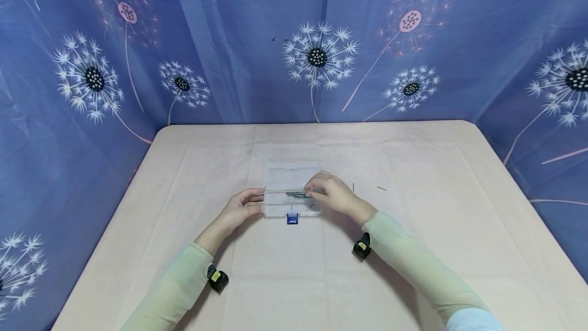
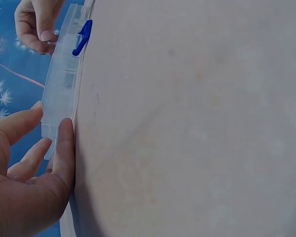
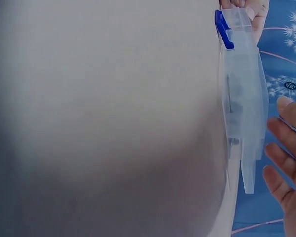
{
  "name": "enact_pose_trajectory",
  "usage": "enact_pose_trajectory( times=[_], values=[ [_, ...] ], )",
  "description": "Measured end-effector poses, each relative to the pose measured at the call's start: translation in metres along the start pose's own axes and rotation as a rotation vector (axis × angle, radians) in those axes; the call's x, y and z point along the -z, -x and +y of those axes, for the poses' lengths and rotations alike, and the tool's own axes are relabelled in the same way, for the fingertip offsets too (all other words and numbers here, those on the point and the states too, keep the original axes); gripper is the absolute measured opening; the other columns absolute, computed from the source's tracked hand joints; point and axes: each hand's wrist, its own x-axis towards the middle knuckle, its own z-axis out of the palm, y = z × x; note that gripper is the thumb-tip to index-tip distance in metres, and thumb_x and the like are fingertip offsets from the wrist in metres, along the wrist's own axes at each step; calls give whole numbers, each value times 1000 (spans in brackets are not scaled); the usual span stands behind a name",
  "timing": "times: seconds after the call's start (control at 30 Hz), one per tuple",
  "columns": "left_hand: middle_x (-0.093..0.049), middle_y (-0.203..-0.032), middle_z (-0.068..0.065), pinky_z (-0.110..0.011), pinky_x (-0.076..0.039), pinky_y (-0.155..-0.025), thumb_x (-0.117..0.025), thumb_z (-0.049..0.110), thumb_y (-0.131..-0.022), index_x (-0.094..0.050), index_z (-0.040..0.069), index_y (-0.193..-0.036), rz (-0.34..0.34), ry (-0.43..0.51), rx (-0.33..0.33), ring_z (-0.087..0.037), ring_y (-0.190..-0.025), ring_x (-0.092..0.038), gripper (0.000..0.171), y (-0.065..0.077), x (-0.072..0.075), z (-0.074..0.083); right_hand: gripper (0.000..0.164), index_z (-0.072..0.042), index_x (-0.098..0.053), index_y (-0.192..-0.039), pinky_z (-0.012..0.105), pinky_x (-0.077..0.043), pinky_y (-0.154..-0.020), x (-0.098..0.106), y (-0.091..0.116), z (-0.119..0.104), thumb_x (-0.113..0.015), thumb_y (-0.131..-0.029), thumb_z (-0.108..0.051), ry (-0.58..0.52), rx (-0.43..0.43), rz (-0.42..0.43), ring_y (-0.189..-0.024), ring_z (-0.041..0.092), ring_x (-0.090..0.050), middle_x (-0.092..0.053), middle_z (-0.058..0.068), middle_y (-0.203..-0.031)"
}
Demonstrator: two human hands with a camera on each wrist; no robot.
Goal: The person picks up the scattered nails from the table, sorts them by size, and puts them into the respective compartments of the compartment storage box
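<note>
A small clear plastic box [image 1: 291,195] with a hinged see-through lid lies near the middle of the table [image 1: 413,249], which is covered with a pale pinkish cloth; the lid is folded open and lies flat on the far side of the tray. A blue latch [image 1: 292,219] sticks out from the middle of the near edge of the box. The left hand [image 1: 242,207] holds the left end of the box — in the left wrist view its thumb [image 2: 64,153] presses along the lower edge and its fingers [image 2: 15,126] curl at the end wall. The right hand [image 1: 332,191] is over the right part of the open tray, fingers bent down at a bundle of thin dark metal pins [image 1: 297,195] lying lengthwise inside; whether the fingertips actually pinch the pins cannot be told from the head view, and in the right wrist view the fingers [image 3: 286,148] show spread beside the box end, apart from the plastic. Two loose dark pins [image 1: 381,188] lie on the cloth to the right of the box, a little apart from the right hand. Both arms wear pale green sleeves [image 1: 413,259], and a small black device [image 1: 362,246] is strapped under each wrist. A blue curtain [image 1: 294,40] printed with white and pink dandelion heads hangs behind and around the table.
</note>
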Motion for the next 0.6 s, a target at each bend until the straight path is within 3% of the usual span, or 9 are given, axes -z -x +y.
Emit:
enact_pose_trajectory(
  times=[0.23, 0.6],
  values=[
    [-49, -133, -30, -31, -56, -90, -60, -2, -86, -42, -5, -138, -8, -4, -8, -28, -112, -58, 54, 0, 1, -1, 20, -4, -68, -103, 45, -49, -99, 14, 8, 4, -69, -84, -9, 19, -12, -1, -106, 29, -59, -66, 12, -107],
    [-48, -132, -32, -27, -57, -86, -61, -2, -86, -40, -8, -138, -16, -14, -25, -24, -107, -61, 56, 0, 1, -1, 25, -1, -68, -106, 47, -49, -96, 38, 24, 27, -70, -81, -3, 89, 15, 14, -103, 32, -59, -66, 14, -105]
  ],
)
